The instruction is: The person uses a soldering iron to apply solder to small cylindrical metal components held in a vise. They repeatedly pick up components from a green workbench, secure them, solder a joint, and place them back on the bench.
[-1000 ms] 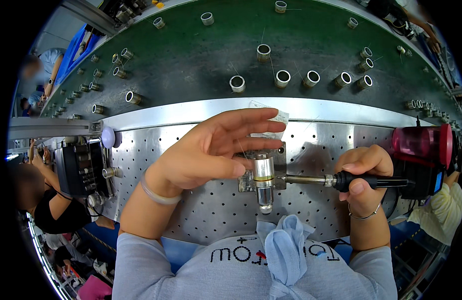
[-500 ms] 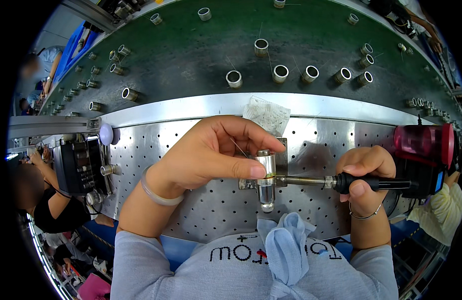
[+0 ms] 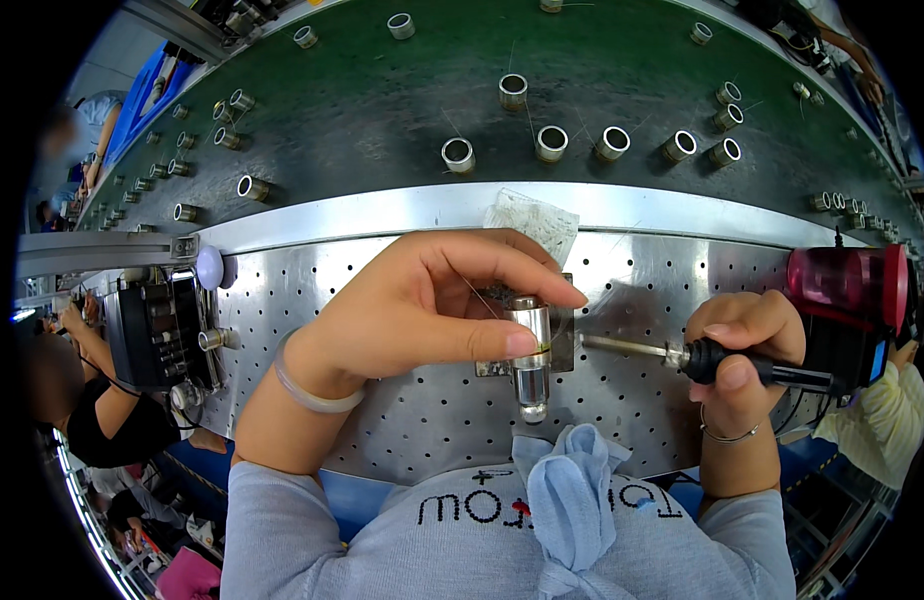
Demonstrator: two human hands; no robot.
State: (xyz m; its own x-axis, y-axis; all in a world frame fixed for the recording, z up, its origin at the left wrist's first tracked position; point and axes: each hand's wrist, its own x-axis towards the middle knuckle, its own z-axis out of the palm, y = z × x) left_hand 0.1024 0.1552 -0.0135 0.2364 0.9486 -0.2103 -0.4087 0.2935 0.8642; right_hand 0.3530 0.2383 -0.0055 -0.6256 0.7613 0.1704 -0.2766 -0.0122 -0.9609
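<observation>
Steel cylinder (image 3: 530, 345) stands in a small fixture on the perforated bench (image 3: 382, 440), left hand (image 3: 422, 305) pinching its top. At three o'clock, right hand (image 3: 742, 345) grips a soldering iron (image 3: 682, 355), tip touching the cylinder: the joint looks mid-work, unfinished.

Shiny metal cylinder (image 3: 530, 345) stands upright, soldering iron (image 3: 682, 355) tip touching it.
</observation>
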